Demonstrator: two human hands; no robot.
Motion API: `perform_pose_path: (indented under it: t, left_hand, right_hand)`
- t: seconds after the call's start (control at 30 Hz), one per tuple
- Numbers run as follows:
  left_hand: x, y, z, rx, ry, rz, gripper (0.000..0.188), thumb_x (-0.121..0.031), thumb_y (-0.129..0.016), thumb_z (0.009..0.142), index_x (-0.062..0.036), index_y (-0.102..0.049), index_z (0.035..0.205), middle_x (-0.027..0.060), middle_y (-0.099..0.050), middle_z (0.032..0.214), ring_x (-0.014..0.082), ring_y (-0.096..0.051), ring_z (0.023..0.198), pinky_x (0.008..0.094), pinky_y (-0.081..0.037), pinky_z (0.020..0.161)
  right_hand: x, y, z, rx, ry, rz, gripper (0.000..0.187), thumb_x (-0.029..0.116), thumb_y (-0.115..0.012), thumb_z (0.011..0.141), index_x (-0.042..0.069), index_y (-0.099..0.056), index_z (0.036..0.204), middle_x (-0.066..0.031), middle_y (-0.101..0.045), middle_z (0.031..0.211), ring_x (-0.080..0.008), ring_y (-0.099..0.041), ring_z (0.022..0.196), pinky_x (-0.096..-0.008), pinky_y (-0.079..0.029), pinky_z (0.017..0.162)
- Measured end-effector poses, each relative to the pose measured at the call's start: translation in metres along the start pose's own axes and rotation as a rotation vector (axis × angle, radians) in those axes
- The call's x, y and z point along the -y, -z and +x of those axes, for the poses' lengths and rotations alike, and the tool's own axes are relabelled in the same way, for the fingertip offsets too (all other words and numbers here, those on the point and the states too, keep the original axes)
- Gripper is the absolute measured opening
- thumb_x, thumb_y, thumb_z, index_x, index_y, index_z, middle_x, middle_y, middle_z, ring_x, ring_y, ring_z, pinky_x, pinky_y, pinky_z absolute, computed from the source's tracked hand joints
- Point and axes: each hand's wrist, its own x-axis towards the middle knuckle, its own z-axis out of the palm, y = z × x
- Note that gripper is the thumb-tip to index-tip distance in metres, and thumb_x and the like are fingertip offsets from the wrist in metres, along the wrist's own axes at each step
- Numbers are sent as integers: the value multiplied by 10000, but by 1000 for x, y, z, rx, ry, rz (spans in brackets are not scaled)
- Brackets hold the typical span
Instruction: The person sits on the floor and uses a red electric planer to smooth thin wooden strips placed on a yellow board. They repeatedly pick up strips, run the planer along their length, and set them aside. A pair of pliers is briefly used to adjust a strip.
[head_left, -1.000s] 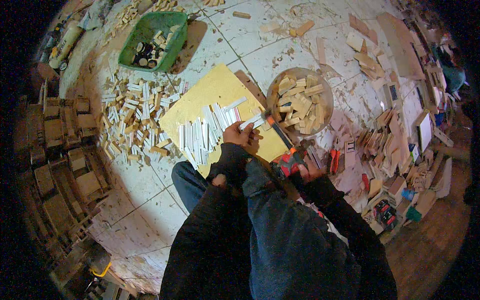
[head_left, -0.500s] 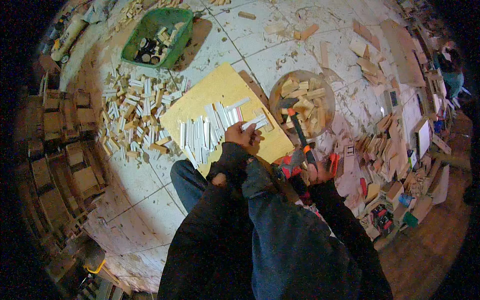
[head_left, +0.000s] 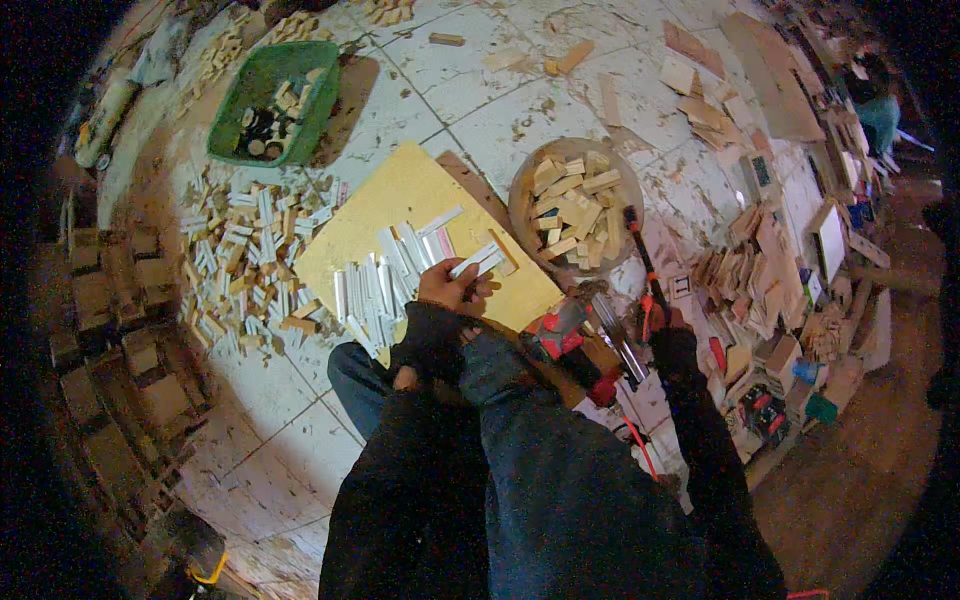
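My left hand [head_left: 448,287] is closed on a narrow white strip [head_left: 480,262] over a yellow board [head_left: 395,175]; its fingertips pinch the strip beside a small wooden block [head_left: 503,255]. Many white strips [head_left: 372,290] lie side by side on the board, left of that hand. Out to the right, my right hand [head_left: 672,322] grips a hammer [head_left: 650,280] with a dark head and an orange-and-black handle, its head pointing away from me. Between my hands lies a red-and-black power tool [head_left: 560,328], partly hidden by my leg.
A round tub [head_left: 522,225] of wooden blocks stands beyond the board. A green bin [head_left: 325,105] with blocks and dark round pieces sits at far left, above a heap of short pieces [head_left: 250,250]. Stacked wood offcuts [head_left: 745,275] line the right; boards [head_left: 120,330] line the left.
My right hand has moved right with the hammer, swinging it away from the board and uncovering more of the power tool. My left hand keeps its hold on the strip.
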Motion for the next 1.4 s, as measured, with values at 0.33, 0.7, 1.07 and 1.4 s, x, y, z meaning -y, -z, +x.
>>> perform_pose_path:
  t: [0.33,0.7,1.07,1.4]
  left_hand:
    - [3,-5,-11,-30,19,79,134,-106,-592,900,20,-572,942,145,-657,767,165,-587,545,277,-476,466]
    - [2,-13,-17,-107,-35,219,162,-91,-572,905,68,-575,939,135,-644,732,172,-639,601,277,-510,501]
    - [10,-14,-18,-172,-128,433,170,-106,-608,872,60,-606,903,121,-652,650,170,-653,553,298,-513,482]
    - [2,-19,-24,-65,-133,371,157,-118,-596,887,37,-609,878,103,-651,649,156,-636,515,284,-499,468]
  right_hand:
    - [25,16,8,-318,19,260,302,362,-588,864,67,-586,924,-139,-604,754,-311,-614,698,-421,-486,627]
    - [-22,-32,35,-249,36,-86,179,237,-580,843,63,-608,871,-119,-553,685,-242,-576,614,-414,-408,487]
    - [70,-70,-68,-91,413,278,430,277,-532,879,-11,-524,1198,-156,-623,1010,-257,-608,902,-365,-485,816]
    - [102,0,-27,465,200,1448,495,231,-602,805,67,-511,1263,-113,-551,1240,-252,-534,1137,-357,-417,975]
